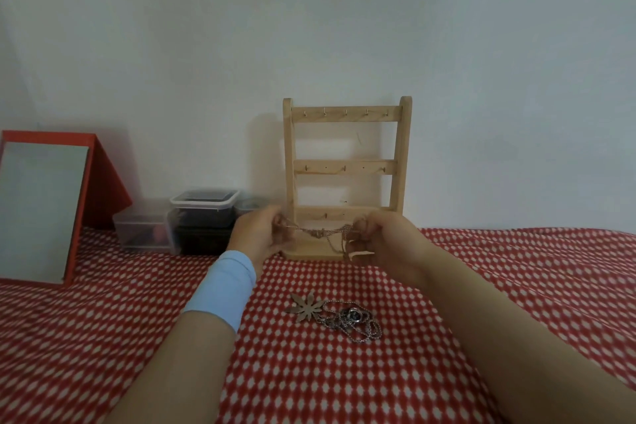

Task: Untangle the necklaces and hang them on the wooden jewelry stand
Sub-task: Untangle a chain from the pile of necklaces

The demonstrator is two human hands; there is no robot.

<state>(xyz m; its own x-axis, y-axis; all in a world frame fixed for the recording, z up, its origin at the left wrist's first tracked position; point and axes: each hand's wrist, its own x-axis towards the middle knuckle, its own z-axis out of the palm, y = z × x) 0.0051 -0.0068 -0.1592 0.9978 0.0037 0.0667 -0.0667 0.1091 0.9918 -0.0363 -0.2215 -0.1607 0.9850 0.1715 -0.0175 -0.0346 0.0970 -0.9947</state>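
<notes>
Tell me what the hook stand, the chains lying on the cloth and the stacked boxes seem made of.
Stand: pale, seemingly unvarnished wood, matte with faint grain. Chains: silvery metal, glinting bead links; their flower pendant looks duller, possibly brushed metal. Boxes: translucent plastic, dark contents showing through.

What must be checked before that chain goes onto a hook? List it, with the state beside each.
1. Grip: the left hand and right hand each pinch the chain stretched between them: ok.
2. Tangle: strands bunch and dangle by the right hand: not ok.
3. Clasp open or closed: too blurred: cannot tell.
4. Top bar of the wooden stand: its hooks are bare: ok.
5. Stand upright on the red cloth: ok.
6. Other necklaces: the remaining pile lies on the cloth, apart from the held chain: ok.
</notes>
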